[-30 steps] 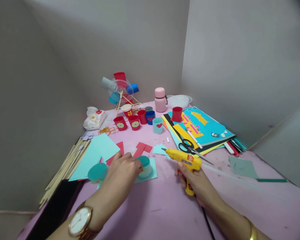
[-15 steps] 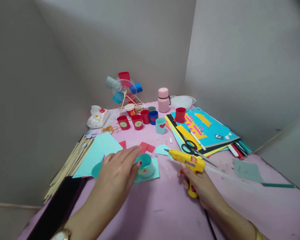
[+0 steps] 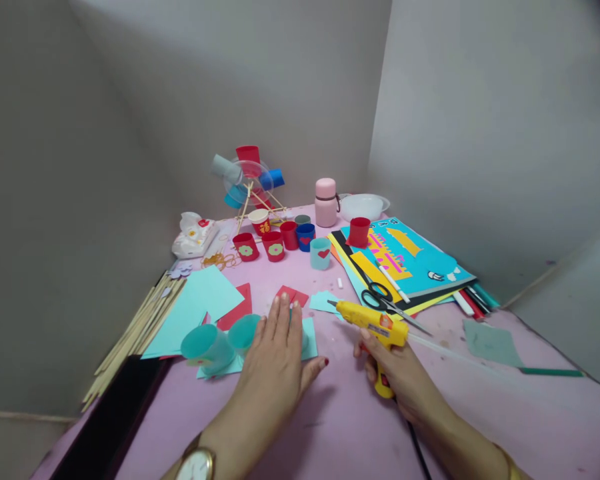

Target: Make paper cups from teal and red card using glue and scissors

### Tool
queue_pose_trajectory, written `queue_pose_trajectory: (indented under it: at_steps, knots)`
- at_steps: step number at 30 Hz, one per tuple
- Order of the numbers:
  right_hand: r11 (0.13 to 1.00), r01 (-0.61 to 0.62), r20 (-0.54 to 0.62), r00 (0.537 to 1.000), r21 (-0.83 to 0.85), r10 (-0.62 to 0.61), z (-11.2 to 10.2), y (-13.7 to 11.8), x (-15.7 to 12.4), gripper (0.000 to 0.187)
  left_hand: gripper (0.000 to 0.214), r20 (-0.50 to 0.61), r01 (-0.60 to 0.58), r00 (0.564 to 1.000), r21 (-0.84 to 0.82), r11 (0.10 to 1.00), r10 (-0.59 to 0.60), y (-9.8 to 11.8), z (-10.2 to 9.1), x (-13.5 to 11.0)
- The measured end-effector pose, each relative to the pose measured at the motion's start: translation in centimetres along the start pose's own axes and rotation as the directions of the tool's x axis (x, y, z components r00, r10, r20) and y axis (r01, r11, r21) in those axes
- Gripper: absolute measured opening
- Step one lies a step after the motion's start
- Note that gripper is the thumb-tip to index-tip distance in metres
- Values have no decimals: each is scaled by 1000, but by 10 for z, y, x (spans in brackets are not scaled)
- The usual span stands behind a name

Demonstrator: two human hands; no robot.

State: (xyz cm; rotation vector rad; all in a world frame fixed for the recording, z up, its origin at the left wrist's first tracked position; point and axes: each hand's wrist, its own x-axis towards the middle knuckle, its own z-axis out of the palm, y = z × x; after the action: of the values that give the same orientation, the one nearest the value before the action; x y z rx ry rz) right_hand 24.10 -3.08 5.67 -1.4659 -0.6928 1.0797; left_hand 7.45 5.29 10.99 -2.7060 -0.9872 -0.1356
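My right hand [image 3: 400, 370] grips a yellow glue gun [image 3: 373, 320], its nozzle pointing left and its dark cord trailing toward me. My left hand [image 3: 275, 363] is open and flat, fingers stretched forward over a light teal paper cup mostly hidden beneath it. Two more teal paper cups, one at the far left [image 3: 209, 352] and one in the middle [image 3: 243, 333], stand beside it on light teal paper [image 3: 310, 337]. Whether my palm presses on the hidden cup I cannot tell. Red paper pieces [image 3: 293, 295] and small teal pieces [image 3: 324, 302] lie just beyond.
Decorated red cups [image 3: 273, 247], a blue cup [image 3: 305, 238] and a pink bottle [image 3: 326, 205] stand farther back, near a wheel model [image 3: 250, 177]. Scissors [image 3: 380, 299] rest by coloured sheets [image 3: 430, 263] at right. Wooden sticks [image 3: 130, 333] lie left.
My left hand has moved right and flattened over the right-hand teal cup, uncovering the other two cups. My right hand stays in nearly the same place with the glue gun.
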Motion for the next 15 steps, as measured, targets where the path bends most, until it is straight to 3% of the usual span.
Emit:
queue_pose_trajectory:
  at_steps: [8,15]
  knots:
    - [1000,7,0,1000,12,-7,0,4,4,44,76,-9,-12,1000,-23,1000,11,0,22,-5]
    - [1000,-5,7,1000,2,5,-1,2,3,48,77,-57,-21,998,-14,1000,20,-1,29,-5]
